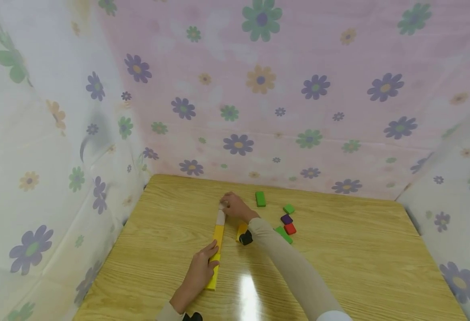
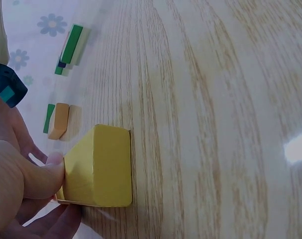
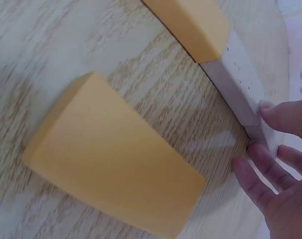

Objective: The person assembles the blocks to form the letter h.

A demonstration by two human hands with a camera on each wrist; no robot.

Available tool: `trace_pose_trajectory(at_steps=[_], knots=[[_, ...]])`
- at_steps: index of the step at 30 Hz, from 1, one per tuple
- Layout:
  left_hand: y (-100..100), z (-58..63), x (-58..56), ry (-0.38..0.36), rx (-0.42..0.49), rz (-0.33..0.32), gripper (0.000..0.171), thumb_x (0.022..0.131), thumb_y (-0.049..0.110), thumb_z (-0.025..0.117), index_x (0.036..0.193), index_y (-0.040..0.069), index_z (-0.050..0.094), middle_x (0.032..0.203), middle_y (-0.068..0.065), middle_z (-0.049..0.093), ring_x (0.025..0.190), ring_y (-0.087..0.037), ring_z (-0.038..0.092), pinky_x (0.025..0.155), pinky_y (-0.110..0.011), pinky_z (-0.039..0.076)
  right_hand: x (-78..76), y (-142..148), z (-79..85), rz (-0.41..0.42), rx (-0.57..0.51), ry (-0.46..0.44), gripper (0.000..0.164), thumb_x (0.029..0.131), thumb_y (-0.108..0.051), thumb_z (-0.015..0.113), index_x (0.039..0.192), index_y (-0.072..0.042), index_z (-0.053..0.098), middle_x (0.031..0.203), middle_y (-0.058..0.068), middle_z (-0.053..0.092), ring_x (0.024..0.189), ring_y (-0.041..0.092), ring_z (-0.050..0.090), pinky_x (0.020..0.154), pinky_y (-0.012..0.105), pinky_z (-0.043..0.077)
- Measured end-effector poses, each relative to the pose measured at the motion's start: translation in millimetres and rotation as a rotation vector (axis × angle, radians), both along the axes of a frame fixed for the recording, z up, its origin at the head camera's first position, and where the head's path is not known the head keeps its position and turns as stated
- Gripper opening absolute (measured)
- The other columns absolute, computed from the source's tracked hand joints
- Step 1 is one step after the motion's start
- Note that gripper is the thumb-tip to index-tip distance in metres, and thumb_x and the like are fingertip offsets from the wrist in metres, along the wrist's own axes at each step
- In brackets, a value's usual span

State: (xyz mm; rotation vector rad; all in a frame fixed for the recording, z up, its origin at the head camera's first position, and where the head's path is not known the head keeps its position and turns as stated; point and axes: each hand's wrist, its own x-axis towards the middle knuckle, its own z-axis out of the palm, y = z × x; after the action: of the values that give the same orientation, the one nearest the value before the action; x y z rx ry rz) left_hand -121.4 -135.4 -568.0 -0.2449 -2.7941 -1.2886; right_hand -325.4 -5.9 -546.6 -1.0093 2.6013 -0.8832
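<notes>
A straight row of blocks lies on the wooden table, pointing away from me. At its near end is a yellow block [image 1: 212,284], then an orange-yellow block [image 1: 218,232], then a white block [image 1: 220,218]. My left hand [image 1: 199,266] grips the row at the yellow block's far part, thumb on one side and fingers on the other. At the far end my right hand [image 1: 238,208] pinches a second white block [image 3: 259,135] between thumb and fingers, its end against the first white one. Right of the row, under my right wrist, lies a loose orange block [image 3: 116,157].
A green block [image 1: 261,199] lies beyond my right hand. Further right are a smaller green block [image 1: 289,208], a dark purple block [image 1: 286,219], a red block [image 1: 290,228] and a long green block [image 1: 285,235] partly behind my sleeve. Flowered cloth [image 1: 259,111] hangs around the table.
</notes>
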Motion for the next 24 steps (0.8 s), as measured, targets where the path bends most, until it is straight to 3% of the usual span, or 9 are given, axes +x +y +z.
trace_pose_trajectory(at_steps=[7, 19, 24], knots=[[0, -0.8, 0.4, 0.015, 0.001, -0.005, 0.042, 0.083, -0.007, 0.066, 0.122, -0.015, 0.055, 0.136, -0.023, 0.048, 0.121, -0.039, 0.049, 0.089, -0.042, 0.049, 0.5, 2, -2.3, 0.021, 0.064, 0.039, 0.025, 0.094, -0.006, 0.057, 0.116, 0.001, 0.064, 0.136, 0.022, 0.048, 0.127, 0.032, 0.045, 0.102, 0.043, 0.042], [1, -3.7, 0.1, 0.001, 0.008, -0.003, 0.042, 0.083, -0.007, 0.066, 0.123, -0.014, 0.055, 0.137, -0.022, 0.047, 0.121, -0.039, 0.048, 0.090, -0.041, 0.049, 6.4, 9, 1.6, 0.018, 0.088, 0.019, 0.025, 0.096, -0.009, 0.054, 0.119, 0.000, 0.061, 0.141, 0.021, 0.042, 0.121, 0.032, 0.049, 0.100, 0.042, 0.043], [0, -2.5, 0.4, -0.008, 0.006, 0.007, 0.042, 0.084, -0.006, 0.066, 0.124, -0.014, 0.055, 0.138, -0.021, 0.047, 0.122, -0.038, 0.048, 0.090, -0.040, 0.049, 11.6, 11, 10.4, 0.032, 0.067, 0.026, 0.026, 0.096, -0.009, 0.054, 0.120, 0.001, 0.059, 0.136, 0.021, 0.046, 0.118, 0.032, 0.051, 0.098, 0.043, 0.045]])
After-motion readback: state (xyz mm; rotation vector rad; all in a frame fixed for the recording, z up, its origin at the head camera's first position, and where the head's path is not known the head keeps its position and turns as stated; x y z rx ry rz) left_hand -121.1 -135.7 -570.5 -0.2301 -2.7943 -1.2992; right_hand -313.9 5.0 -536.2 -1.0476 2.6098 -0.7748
